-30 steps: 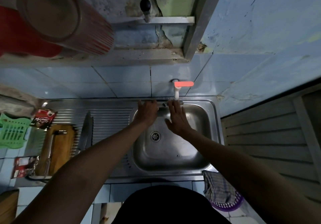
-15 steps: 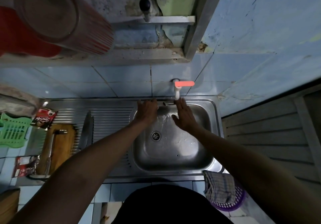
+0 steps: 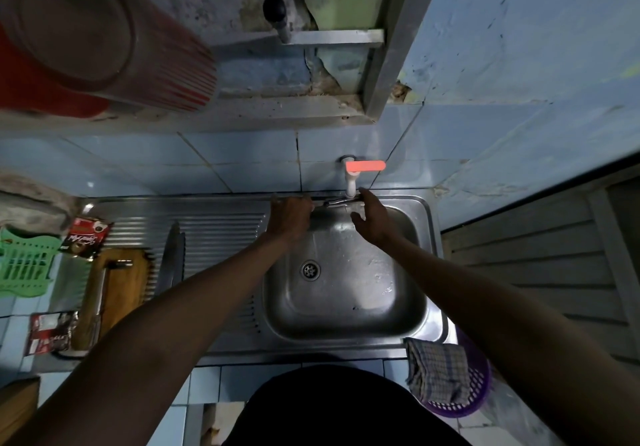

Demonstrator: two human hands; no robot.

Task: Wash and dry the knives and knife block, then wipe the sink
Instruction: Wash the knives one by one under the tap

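The steel sink (image 3: pixel 349 307) is wet, with its drain (image 3: pixel 310 269) uncovered. My left hand (image 3: pixel 290 217) sits at the basin's back rim, curled around a thin metal piece that looks like a small knife (image 3: pixel 334 202), its tip pointing right under the white tap (image 3: pixel 350 182). My right hand (image 3: pixel 373 221) hovers just below the tap with fingers apart, holding nothing. A large knife (image 3: pixel 173 255) lies on the ribbed drainboard. Left of it lies a wooden block (image 3: pixel 121 290) with a long metal tool (image 3: pixel 100 293) on top.
A checked cloth (image 3: pixel 437 369) hangs over a purple basket (image 3: pixel 479 393) at the sink's front right corner. A green rack (image 3: pixel 24 265) and sachets (image 3: pixel 85 236) lie at the far left. Red bowls (image 3: pixel 86 30) sit on the shelf overhead. A wooden wall closes the right side.
My right hand has risen from the basin's middle up and to the right, close under the tap. My left hand has stayed at the back rim.
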